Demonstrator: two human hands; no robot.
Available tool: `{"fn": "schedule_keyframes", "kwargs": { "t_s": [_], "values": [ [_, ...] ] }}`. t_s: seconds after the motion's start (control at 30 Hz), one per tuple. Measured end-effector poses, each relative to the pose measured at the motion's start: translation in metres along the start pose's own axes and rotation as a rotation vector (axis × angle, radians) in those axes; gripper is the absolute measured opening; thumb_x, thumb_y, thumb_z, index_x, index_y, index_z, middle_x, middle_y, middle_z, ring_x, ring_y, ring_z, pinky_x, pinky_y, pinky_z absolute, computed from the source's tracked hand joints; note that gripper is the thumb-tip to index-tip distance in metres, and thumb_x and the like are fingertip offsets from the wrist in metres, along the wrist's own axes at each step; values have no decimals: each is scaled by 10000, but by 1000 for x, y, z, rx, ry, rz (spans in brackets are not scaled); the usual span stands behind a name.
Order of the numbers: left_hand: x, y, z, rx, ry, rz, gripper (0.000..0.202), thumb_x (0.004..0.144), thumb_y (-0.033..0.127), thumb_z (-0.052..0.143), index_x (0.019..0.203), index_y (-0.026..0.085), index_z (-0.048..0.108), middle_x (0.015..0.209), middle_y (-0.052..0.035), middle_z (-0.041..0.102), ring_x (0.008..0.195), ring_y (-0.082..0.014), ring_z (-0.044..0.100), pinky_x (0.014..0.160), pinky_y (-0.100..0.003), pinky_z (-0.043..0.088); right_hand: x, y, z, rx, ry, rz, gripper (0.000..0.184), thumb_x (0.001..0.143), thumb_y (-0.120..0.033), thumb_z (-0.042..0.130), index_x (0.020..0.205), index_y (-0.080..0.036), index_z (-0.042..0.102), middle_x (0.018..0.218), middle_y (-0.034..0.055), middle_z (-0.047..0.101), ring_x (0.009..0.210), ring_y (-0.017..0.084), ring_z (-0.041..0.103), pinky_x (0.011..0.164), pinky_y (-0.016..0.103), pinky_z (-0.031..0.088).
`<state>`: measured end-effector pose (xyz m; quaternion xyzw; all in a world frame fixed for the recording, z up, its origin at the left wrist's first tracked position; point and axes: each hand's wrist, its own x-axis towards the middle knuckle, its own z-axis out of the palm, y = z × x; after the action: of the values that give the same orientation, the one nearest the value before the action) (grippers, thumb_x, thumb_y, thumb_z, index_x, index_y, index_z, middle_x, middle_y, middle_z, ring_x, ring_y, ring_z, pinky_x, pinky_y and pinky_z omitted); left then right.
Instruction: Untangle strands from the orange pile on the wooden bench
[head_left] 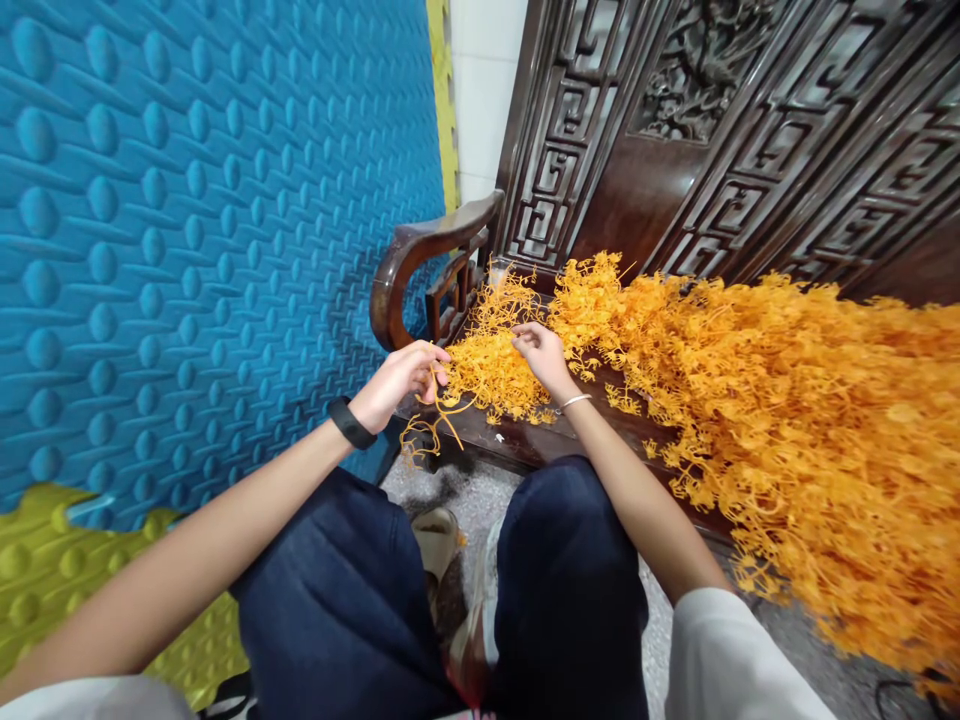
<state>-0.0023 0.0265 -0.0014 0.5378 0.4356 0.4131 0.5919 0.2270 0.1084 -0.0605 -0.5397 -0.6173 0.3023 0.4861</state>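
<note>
My left hand (405, 382), with a black band on its wrist, is closed around thin orange plastic strands (444, 410). Their curly ends dangle below the fingers, past the bench's front edge. Over a small pile of orange plastic pieces (491, 375), my right hand (541, 352) has its fingers drawn together. Whatever its fingertips may grip is too small to make out against the pile. The pile lies on the dark wooden bench seat (517, 438), and its pieces look like branching, curly-ended stems.
A much larger heap of orange pieces (795, 400) covers the bench to the right and spills over its front. At the left stands a curved armrest (435, 235), with a carved backrest (622, 195) behind. Blue foam matting (187, 250) lies at the left.
</note>
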Motion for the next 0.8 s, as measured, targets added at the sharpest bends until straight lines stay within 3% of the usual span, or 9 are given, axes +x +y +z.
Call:
{"fn": "schedule_keyframes", "kwargs": {
  "t_s": [0.2,0.33,0.43,0.57,0.7,0.8],
  "values": [
    [3,1,2,-15,21,33,177,764,233,467,874,118,547,655,-11,590,436,-84,492,460,-220,406,-20,-37,4,260,-108,-118,179,721,-295,596,836,-165,640,715,7,599,642,112,526,608,263,427],
    [2,2,2,-21,69,52,158,748,239,476,820,125,558,618,-5,577,434,-83,480,443,-208,389,-37,-67,0,401,-437,-144,144,755,-308,611,809,-189,670,761,8,638,690,110,566,697,284,462],
    [0,3,1,-39,87,82,136,739,241,473,750,133,555,572,2,558,424,-78,461,433,-199,371,-47,-82,0,233,-634,-266,109,776,-272,610,792,-196,687,851,23,663,816,139,592,812,327,455],
    [-2,5,2,-51,100,140,139,735,230,468,698,135,562,511,14,516,411,-71,423,415,-188,339,-57,-85,12,-27,-669,-444,179,790,-212,606,958,-212,671,982,42,672,963,175,571,928,392,409],
    [-3,5,2,-51,113,161,147,731,228,470,674,132,566,494,9,508,425,-78,427,412,-189,330,-58,-75,27,-26,-756,-455,330,778,-206,623,1107,-194,606,1079,66,646,901,166,593,882,374,455],
    [-5,7,1,-64,127,164,147,732,223,462,677,133,564,494,13,510,404,-74,422,418,-194,333,-55,-71,32,18,-772,-438,307,778,-221,630,1083,-187,611,1085,63,647,890,156,595,870,358,463]
  ]
}}
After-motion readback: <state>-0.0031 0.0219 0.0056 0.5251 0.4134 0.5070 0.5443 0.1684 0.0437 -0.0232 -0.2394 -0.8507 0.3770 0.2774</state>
